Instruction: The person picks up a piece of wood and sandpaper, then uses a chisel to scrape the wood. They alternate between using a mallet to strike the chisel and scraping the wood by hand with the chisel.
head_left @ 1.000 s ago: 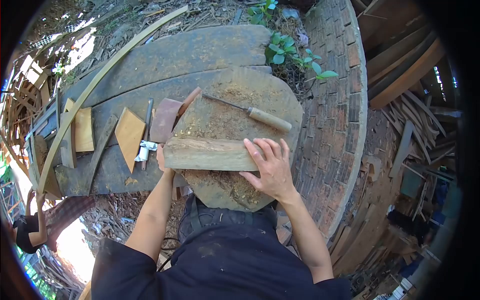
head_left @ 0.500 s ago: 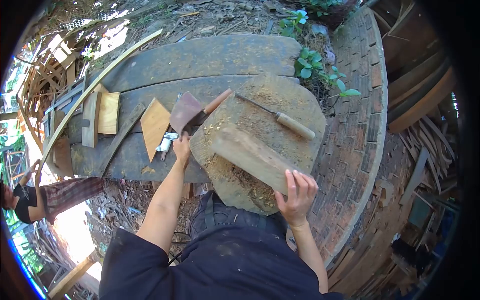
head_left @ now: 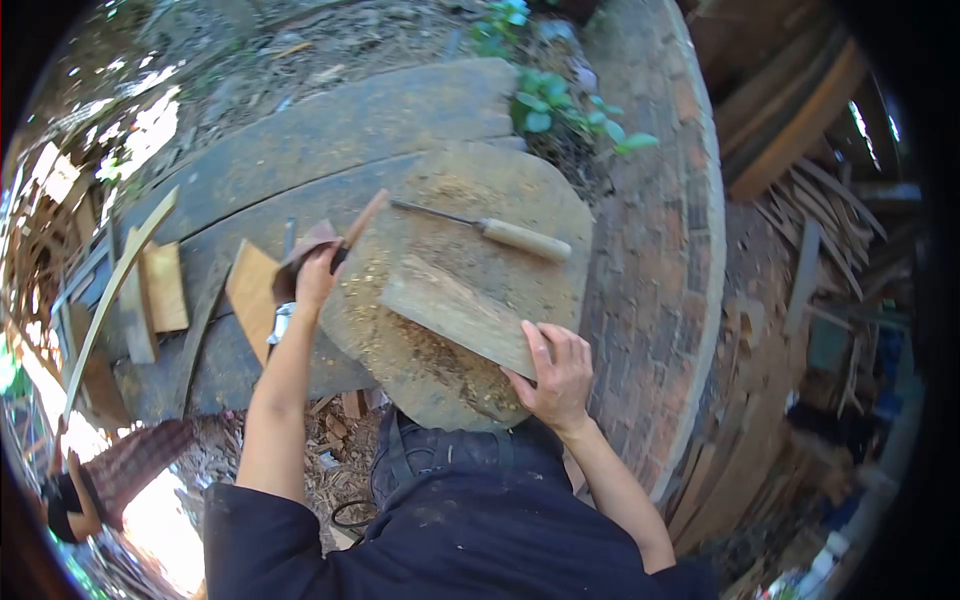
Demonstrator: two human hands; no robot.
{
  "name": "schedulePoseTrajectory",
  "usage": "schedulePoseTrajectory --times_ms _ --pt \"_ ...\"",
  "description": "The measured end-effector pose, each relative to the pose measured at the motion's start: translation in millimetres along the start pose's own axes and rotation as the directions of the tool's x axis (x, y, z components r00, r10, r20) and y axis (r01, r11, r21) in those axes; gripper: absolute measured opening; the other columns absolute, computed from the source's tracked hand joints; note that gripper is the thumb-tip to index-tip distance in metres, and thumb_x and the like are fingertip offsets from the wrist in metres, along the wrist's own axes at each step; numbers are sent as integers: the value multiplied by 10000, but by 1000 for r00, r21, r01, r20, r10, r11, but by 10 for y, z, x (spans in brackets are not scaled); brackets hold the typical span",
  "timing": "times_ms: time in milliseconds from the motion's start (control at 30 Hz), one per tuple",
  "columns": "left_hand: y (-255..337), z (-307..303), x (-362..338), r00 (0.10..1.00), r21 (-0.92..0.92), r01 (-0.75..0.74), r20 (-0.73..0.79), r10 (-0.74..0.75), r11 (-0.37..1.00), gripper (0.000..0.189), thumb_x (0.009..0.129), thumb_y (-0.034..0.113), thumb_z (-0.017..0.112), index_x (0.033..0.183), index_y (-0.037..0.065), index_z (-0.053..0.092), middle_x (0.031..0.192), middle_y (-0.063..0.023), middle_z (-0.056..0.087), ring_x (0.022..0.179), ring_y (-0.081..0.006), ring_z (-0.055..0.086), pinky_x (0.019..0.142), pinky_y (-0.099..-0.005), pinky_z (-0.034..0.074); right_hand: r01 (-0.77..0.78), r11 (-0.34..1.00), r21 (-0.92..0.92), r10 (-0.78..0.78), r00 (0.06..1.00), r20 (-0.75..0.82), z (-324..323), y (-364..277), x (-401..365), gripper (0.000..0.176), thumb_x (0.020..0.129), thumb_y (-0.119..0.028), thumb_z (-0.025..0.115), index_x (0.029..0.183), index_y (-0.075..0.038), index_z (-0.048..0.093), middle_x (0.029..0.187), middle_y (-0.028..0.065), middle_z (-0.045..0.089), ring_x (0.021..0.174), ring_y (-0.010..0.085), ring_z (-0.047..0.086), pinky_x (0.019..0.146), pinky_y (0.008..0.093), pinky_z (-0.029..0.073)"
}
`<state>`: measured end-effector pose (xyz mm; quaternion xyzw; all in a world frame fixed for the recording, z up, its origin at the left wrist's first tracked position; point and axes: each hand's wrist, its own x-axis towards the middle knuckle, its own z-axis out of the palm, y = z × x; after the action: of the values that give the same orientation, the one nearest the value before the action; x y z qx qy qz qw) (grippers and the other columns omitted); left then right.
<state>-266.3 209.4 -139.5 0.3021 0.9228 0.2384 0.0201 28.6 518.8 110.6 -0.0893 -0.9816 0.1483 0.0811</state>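
My right hand grips the near end of a thick wooden plank that lies slanted across a round chopping block strewn with sawdust. My left hand reaches to the block's left edge and closes on a cleaver with a broad rusty blade and a wooden handle. A chisel with a pale wooden handle lies on the block's far side, apart from both hands.
Grey weathered boards lie beyond the block, with small tan wood pieces and a curved strip on the left. A curved brick wall runs on the right, with stacked timber behind. Another person crouches at the lower left.
My right hand has swung the plank from crosswise to slanted and slid down to its near end. My left hand left the plank and took hold of the cleaver.
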Motion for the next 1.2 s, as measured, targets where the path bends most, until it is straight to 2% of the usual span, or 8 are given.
schedulePoseTrajectory --times_ms 167,367,400,567,700,833,1000,1200 --pt "17 132 371 900 71 285 323 -292 956 368 838 160 742 1166 97 588 1034 -234 644 1018 -406 628 761 -501 528 35 999 -8 -35 999 22 -106 -10 44 704 689 -276 857 1313 -87 592 1170 69 574 1124 269 575 935 414 453" --pt "-587 119 321 908 -251 96 418 19 963 291 914 312 542 1001 46 623 719 -91 618 570 -256 602 545 -393 477 210 931 -299 -262 954 -148 -52 27 73 657 735 -250 829 1326 -100 584 1156 58 559 1155 251 549 993 417 452" --pt "-134 -376 406 689 -397 657 661 -297 641 368 939 382 446 915 54 611 631 -18 525 466 -123 477 430 -285 365 172 971 -164 -190 977 -98 38 77 71 700 725 -279 844 1339 -89 566 1179 69 543 1163 265 536 998 434 446" --pt "281 -1207 56 703 -751 660 627 -336 -20 364 960 393 433 936 56 569 615 53 411 436 -24 313 371 -205 225 82 991 103 -89 994 62 14 138 178 685 796 -355 807 1355 -78 525 1237 94 499 1190 312 505 1078 502 397" --pt "898 -1969 -222 839 -879 474 434 -330 48 283 928 315 469 929 53 577 637 47 454 473 -37 395 392 -212 295 154 982 113 -150 988 -49 -188 -183 338 548 897 -348 698 1361 -95 553 1234 76 503 1176 266 533 1147 508 343" --pt "2093 -2373 -238 989 -202 -40 128 67 979 134 759 151 603 837 44 623 788 -71 683 609 -239 648 553 -352 516 429 898 -98 -440 862 -253 -576 -960 629 388 926 -223 596 1288 -87 631 1149 83 580 1151 227 583 1211 520 263" --pt "2981 -2173 -321 834 -241 -407 294 466 881 150 774 168 646 903 96 668 784 -76 663 690 -234 679 659 -374 541 177 983 -44 -149 918 368 -656 -759 475 393 868 -164 614 1247 -68 655 836 88 689 766 187 728 791 383 608" --pt "3060 -1865 -292 858 -259 -357 -470 206 897 408 886 229 650 1215 -13 649 1290 -148 513 1269 -350 448 1112 -464 338 -210 963 167 236 959 -156 -617 95 -81 437 830 -201 748 1235 -55 668 985 121 726 837 275 739 716 374 604"
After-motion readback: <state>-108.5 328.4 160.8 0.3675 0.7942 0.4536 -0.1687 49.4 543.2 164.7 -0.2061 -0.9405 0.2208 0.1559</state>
